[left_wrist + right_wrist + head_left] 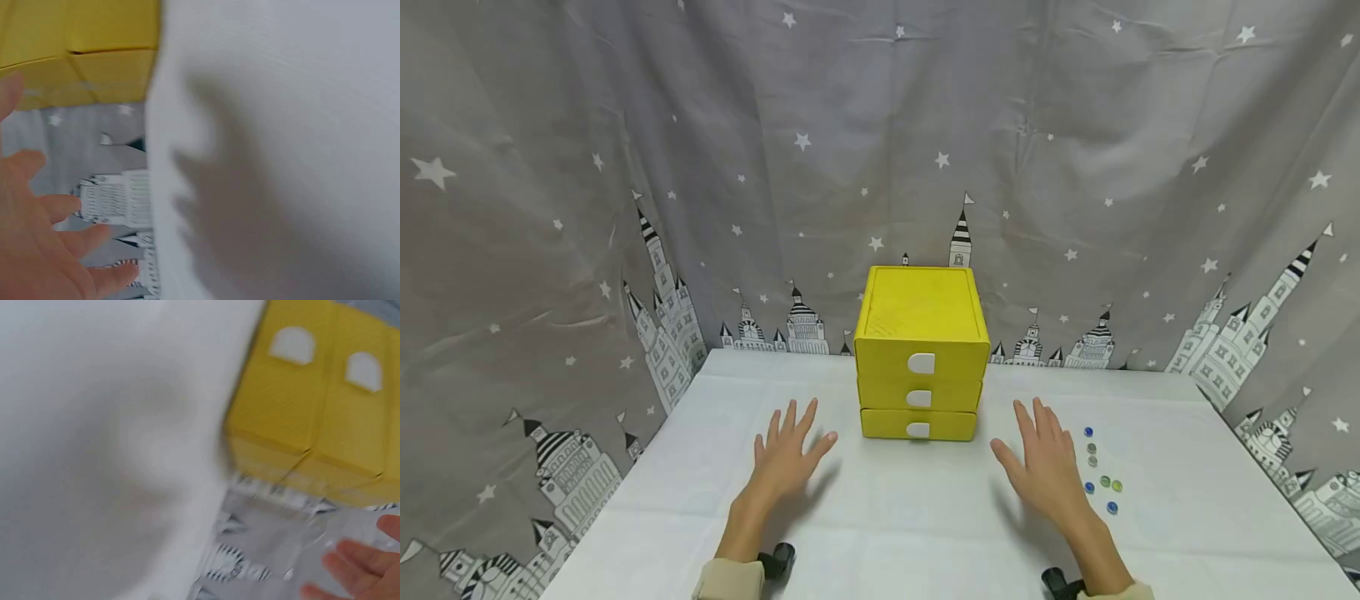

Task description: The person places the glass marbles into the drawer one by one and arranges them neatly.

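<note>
A yellow box (922, 304) with three stacked drawers, each with a white tab, stands at the back middle of the table. My left hand (785, 458) is held over the table to the box's left, fingers straight and spread, holding nothing. On the other side, my right hand (1043, 467) hovers with fingers extended and thumb apart, also holding nothing. Just right of it lie several small glass pieces, among them a blue one (1112, 507) and a yellow-green one (1117, 486). In the right wrist view the box's drawer fronts (281, 381) appear beyond the hand, all closed.
The white-covered table (895, 517) meets a grey curtain (820, 208) with printed castles and stars behind and at both sides. A black strap device (777, 561) sits at the left wrist, another (1062, 583) at the right.
</note>
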A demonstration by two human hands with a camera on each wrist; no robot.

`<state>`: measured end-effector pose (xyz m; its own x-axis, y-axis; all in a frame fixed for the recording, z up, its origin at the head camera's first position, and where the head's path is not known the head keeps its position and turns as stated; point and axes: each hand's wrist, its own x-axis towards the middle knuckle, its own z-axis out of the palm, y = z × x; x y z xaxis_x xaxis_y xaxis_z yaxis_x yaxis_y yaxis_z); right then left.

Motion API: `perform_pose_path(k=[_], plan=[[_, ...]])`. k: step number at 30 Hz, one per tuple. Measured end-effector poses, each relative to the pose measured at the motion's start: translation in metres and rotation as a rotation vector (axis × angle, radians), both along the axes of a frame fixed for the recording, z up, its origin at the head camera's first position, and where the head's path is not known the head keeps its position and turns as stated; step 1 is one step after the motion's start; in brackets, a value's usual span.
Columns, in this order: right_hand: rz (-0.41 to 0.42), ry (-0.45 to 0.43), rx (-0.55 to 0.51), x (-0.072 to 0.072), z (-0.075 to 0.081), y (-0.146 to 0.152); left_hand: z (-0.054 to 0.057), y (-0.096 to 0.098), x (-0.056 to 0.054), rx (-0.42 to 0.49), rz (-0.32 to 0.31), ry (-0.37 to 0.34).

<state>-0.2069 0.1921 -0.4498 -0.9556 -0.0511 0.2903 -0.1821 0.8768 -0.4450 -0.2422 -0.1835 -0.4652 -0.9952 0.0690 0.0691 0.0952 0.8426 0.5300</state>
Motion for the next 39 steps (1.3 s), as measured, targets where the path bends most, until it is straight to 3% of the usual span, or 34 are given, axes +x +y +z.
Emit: perform_pose_path(k=[4,8,13,17,22,30,39], plan=[[0.032,0.032,-0.215,-0.001,0.022,-0.016,0.023,0.003,-0.010,0.244,0.006,0.032],[0.140,-0.018,-0.503,-0.004,0.040,-0.036,0.052,0.014,-0.025,0.536,0.001,0.062],[0.330,-0.209,-0.839,-0.017,0.056,-0.058,0.080,0.029,-0.049,0.863,-0.087,0.025],[0.447,-0.375,-1.071,-0.030,0.063,-0.072,0.093,0.035,-0.070,1.000,-0.139,-0.051],[0.468,-0.413,-1.199,-0.037,0.066,-0.080,0.103,0.040,-0.088,1.067,-0.199,-0.126],[0.475,-0.379,-1.214,-0.041,0.072,-0.082,0.115,0.047,-0.100,1.106,-0.303,-0.207],[0.444,-0.396,-1.196,-0.048,0.074,-0.087,0.119,0.052,-0.104,0.919,-0.294,-0.233]])
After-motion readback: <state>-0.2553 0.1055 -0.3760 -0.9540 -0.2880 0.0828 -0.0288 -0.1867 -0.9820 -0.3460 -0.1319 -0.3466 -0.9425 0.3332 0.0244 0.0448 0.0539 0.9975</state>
